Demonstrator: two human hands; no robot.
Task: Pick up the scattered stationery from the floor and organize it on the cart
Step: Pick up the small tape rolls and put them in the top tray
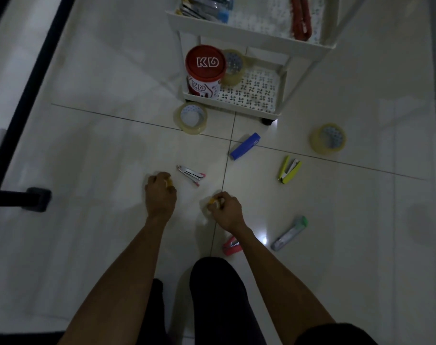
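My left hand (160, 192) is curled round a small yellow item on the floor, mostly hidden by the fingers. Close by, my right hand (225, 207) grips a small clear tape roll with a yellow core (212, 203). A silver stapler with pink tips (191, 173) lies just beyond my left hand. Farther out lie a blue stapler (245, 146), a yellow-green stapler (289, 169), a pink stapler (231, 245) by my right forearm, and a grey-green cutter (289, 232). Large tape rolls sit on the floor at left (190, 118) and right (328, 138) of the white cart (252, 38).
The cart's lower shelf holds a red KD tin (205, 70) and another tape roll (234, 67); the upper shelf holds pens (207, 7) and a red item (302, 18). A black chair leg (25, 197) stands at left. My knees (217, 295) are at the bottom.
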